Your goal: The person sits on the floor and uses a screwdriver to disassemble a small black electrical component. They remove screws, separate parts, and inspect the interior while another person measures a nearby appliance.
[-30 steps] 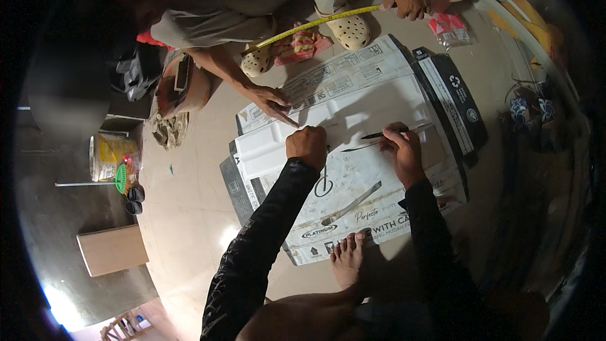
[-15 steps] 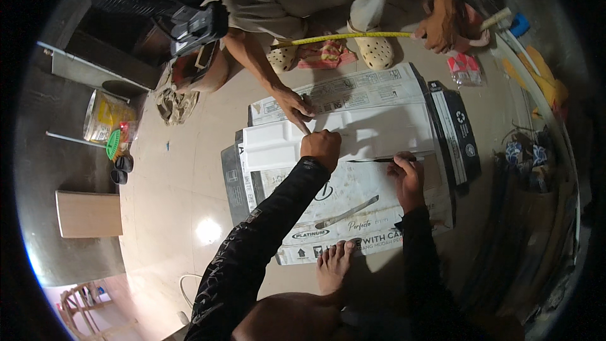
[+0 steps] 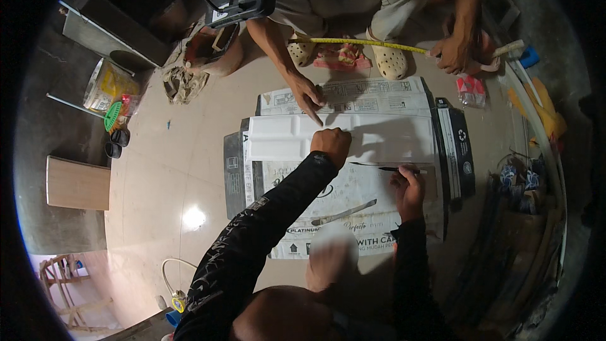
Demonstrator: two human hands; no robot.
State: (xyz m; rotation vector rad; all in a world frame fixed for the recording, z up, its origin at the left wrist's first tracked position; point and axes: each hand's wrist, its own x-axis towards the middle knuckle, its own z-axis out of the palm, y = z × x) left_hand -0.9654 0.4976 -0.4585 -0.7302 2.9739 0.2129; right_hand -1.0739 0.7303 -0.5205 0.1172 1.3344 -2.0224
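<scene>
A white panel [image 3: 278, 139] with raised and recessed bands lies across a flattened printed carton [image 3: 297, 180]. My left hand [image 3: 331, 143] is closed in a fist on the panel's lower middle. Whether its fingers hold anything is hidden. To its right, below the panel's near edge, my right hand [image 3: 407, 186] pinches a slim dark pen [image 3: 405, 170] that points left. Across the panel, a co-worker's hand [image 3: 308, 98] extends a finger toward the panel's far edge, close to my fist. A grey blade-like strip [image 3: 344, 213] lies on the carton below my hands.
The co-worker's other hand [image 3: 453, 53] is at a yellow tape measure [image 3: 379, 43] stretched across their clogs [image 3: 388, 62]. A pink-and-clear packet [image 3: 471, 91] lies at far right. At left are a bucket [image 3: 104, 85] and a wooden board [image 3: 77, 183]. My blurred bare foot [image 3: 331, 256] overlaps the carton's near edge.
My right hand and pen have drawn back from the panel's near edge. The co-worker's finger has lifted away from my fist. My foot is moving, and the whole view has shifted slightly.
</scene>
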